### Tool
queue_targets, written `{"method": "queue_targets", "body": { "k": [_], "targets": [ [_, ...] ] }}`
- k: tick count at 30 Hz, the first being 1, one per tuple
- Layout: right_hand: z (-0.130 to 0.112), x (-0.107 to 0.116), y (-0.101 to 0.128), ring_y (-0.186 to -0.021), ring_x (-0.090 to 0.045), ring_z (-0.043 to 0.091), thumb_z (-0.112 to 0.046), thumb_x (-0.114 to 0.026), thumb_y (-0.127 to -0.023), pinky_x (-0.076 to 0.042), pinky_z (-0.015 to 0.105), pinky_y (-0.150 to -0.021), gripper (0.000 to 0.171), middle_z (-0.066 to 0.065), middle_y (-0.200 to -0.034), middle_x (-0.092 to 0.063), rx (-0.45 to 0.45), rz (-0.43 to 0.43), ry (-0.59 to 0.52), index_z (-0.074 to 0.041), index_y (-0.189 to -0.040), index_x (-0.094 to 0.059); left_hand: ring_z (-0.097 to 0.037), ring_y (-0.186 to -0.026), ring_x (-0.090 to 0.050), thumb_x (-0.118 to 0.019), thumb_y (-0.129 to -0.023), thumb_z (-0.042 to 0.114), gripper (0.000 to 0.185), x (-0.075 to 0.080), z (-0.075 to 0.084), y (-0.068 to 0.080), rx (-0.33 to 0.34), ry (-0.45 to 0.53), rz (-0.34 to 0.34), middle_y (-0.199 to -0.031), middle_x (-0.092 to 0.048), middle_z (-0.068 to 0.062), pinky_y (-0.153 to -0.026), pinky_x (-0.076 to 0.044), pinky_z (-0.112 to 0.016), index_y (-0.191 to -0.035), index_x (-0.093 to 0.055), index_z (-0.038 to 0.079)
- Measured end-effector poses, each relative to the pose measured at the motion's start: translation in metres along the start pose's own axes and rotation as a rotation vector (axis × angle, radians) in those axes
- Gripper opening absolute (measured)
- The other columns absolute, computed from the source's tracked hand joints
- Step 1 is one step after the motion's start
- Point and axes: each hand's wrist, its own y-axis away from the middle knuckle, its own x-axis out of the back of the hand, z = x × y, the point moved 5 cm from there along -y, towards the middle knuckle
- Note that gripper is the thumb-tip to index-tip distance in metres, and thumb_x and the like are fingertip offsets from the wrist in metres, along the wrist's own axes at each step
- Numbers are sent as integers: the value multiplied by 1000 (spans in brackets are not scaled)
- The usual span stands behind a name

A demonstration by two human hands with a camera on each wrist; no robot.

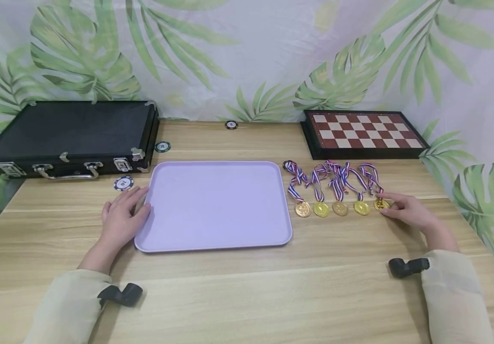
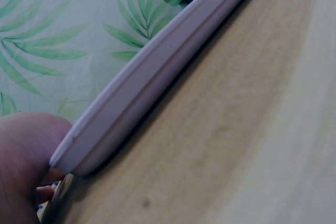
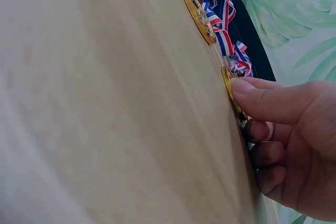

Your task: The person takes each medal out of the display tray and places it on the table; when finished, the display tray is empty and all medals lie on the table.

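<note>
My right hand pinches the rightmost gold medal at its rim. In the right wrist view the thumb lies on the face of this medal, and the other fingers curl below it. Several more gold- and bronze-coloured medals lie in a row to the left, their red, white and blue ribbons bunched behind them. At the left edge of the lilac tray rests my left hand. Its thumb touches the tray's rim while the other fingers lie loosely beside it, partly hidden in the left wrist view.
A black case with metal latches stands at the back left. Near it lie a blue-and-white poker chip, a green one and a black one. A checkered board box sits behind the medals. A leaf-patterned cloth hangs behind the table.
</note>
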Motion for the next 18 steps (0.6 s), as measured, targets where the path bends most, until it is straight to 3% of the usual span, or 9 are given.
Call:
{"method": "queue_targets", "body": {
  "k": [3,9,14,18],
  "targets": [
    [-2,-1,-4,-49,-36,7,-17,-59,-82,-31,24,-46,50,1,-59,-46,14,-1,20,3,-124,-42,-39,-122,-19,-44,-87,23,43,1,-1,2,8,-1,1,-129,-33,-25,-93,2,-58,-125,-42,3],
    [-1,-3,-3,-53,-40,8,-19,-59,-82,-35,24,-49,55,4,-64,-50,-13,4,-70,2,-128,-36,-40,-122,-19,-43,-87,25,44,3,-3,3,11,-5,-15,-130,-32,-26,-92,3,-59,-126,-41,3],
    [-11,1,2,-60,-52,13,-17,-58,-83,-43,26,-54,57,13,-74,-58,30,19,-133,3,-129,-31,-45,-120,-19,-42,-89,28,48,9,-1,1,-21,-21,-140,-129,-31,-29,-90,-4,-63,-127,-38,0],
    [-40,17,4,-72,-55,21,-17,-53,-86,-46,30,-62,55,21,-85,-58,93,27,-51,3,-131,-28,-48,-114,-27,-43,-90,29,50,23,10,-5,-60,-38,-232,-126,-33,-31,-88,-18,-62,-127,-37,-3]
  ]
}}
